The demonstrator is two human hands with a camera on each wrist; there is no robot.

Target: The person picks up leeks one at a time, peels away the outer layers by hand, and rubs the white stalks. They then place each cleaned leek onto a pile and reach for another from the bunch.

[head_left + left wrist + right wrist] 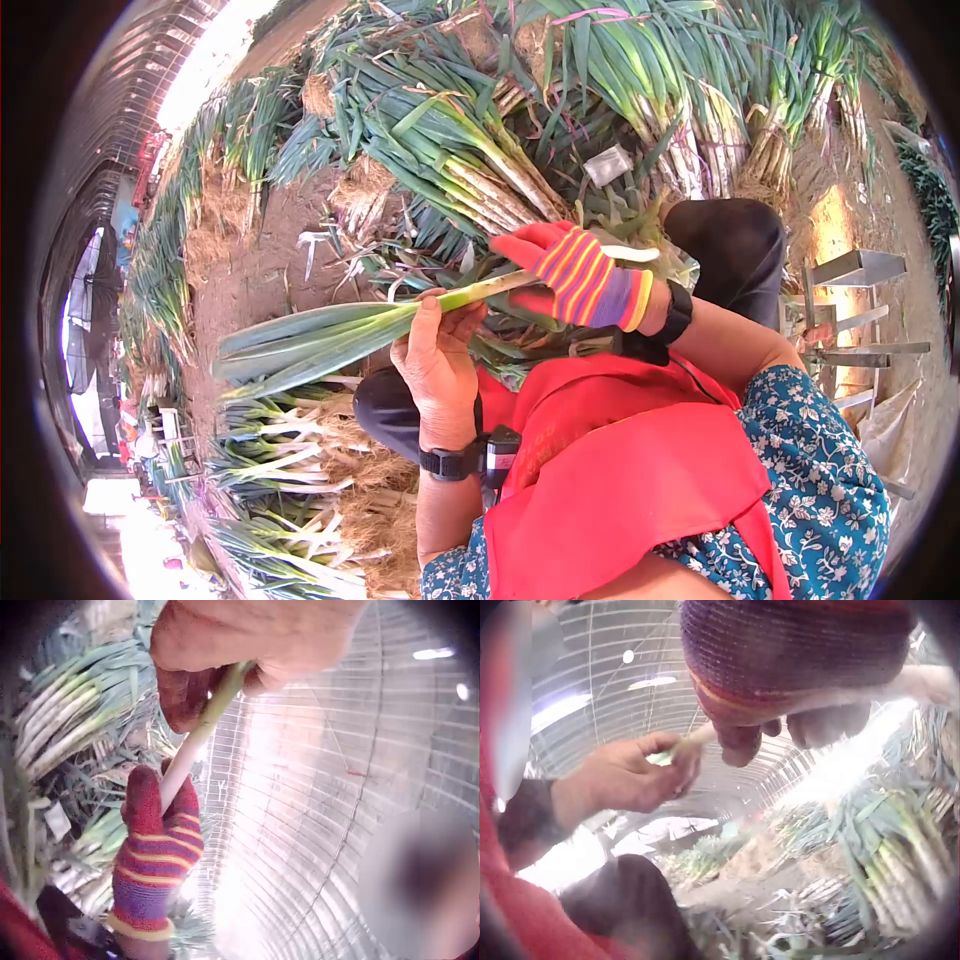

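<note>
A long green onion (370, 328) lies across both hands, its leaves fanned to the left and its white end to the right. My bare left hand (440, 360) pinches it between thumb and fingers where the leaves meet the stalk. My right hand (595, 275), in a striped knit glove, grips the pale stalk, whose white end (635, 254) sticks out past the glove. In the left wrist view the stalk (196, 742) runs from the bare fingers down to the gloved thumb. The right wrist view shows the glove (795, 660) large at the top, over the stalk.
A big bundle of green onions (480, 170) lies just beyond my hands. More bundles (650, 80) stand at the back. Loose green onions with roots (300, 480) lie in rows at the lower left. A metal frame (860, 290) stands at the right, near my dark-trousered knee (735, 245).
</note>
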